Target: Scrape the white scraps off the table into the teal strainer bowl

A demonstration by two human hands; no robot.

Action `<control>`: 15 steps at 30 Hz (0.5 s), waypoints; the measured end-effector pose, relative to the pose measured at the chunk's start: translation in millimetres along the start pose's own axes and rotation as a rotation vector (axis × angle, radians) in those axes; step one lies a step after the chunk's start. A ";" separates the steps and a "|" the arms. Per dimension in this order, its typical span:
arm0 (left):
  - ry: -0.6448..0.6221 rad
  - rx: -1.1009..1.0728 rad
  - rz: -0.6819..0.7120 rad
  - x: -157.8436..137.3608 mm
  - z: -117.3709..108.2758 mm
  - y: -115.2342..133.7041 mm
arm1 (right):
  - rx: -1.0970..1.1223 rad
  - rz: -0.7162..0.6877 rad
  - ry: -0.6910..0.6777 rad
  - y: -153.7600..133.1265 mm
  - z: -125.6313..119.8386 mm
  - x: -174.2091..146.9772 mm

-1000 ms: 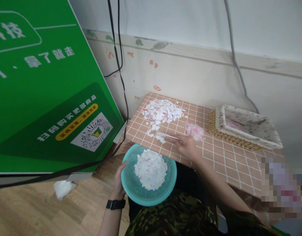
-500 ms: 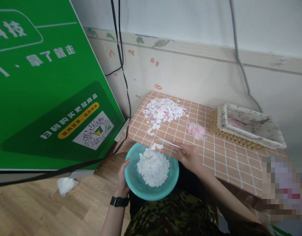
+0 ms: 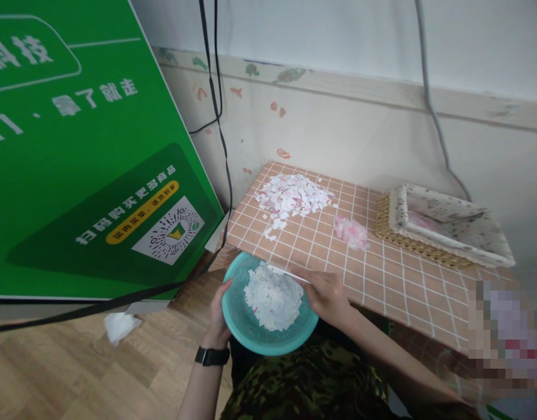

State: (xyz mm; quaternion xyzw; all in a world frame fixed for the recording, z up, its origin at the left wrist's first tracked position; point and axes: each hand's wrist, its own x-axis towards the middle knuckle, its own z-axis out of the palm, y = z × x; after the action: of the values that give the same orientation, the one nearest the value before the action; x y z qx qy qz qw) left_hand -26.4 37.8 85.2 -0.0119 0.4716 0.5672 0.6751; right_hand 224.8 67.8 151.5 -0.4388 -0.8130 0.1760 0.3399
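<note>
A turquoise plastic strainer basket [image 3: 268,349] hangs in front of the table edge, partly filled with small white paper pieces [image 3: 272,298]. My left hand [image 3: 218,309] grips its left rim, thumb on top and fingers hidden behind. Over the basket's far right edge is my right hand [image 3: 327,293], closed on a thin white flat piece, perhaps a card [image 3: 288,272], seen nearly edge-on above the scraps. On the checked tablecloth [image 3: 312,245] lies a larger heap of white and pinkish paper pieces [image 3: 292,194], with a few strays trailing toward the front.
A clear bag with pink contents [image 3: 351,232] lies mid-table. Right of it stands a cloth-lined wicker basket [image 3: 421,242]. A green sign panel [image 3: 97,146] fills the left, with black cables [image 3: 225,151] hanging beside it. A white crumpled bag [image 3: 121,326] is on the floor.
My right hand has moved down and toward me, bringing the white flat piece from the table edge to over the basket. The paper pieces at the table's edge are gone from there.
</note>
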 end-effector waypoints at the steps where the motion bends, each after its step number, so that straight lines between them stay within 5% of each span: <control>1: 0.005 0.005 0.002 -0.2 0.5 0.6 | 0.007 0.016 0.013 0.0 0.2 3.0; 6: -0.015 0.010 -0.006 1.8 -0.6 0.4 | -0.117 0.147 0.134 17.2 -7.7 36.7; 15: -0.048 -0.017 -0.037 1.0 -2.6 0.3 | -0.126 0.071 -0.130 23.1 -22.5 84.8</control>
State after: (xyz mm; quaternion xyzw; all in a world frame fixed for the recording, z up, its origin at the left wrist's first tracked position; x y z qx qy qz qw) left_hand -28.4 37.2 83.3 -0.0127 0.4503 0.5587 0.6964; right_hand 221.9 150.9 187.7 -0.4757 -0.8266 0.1646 0.2518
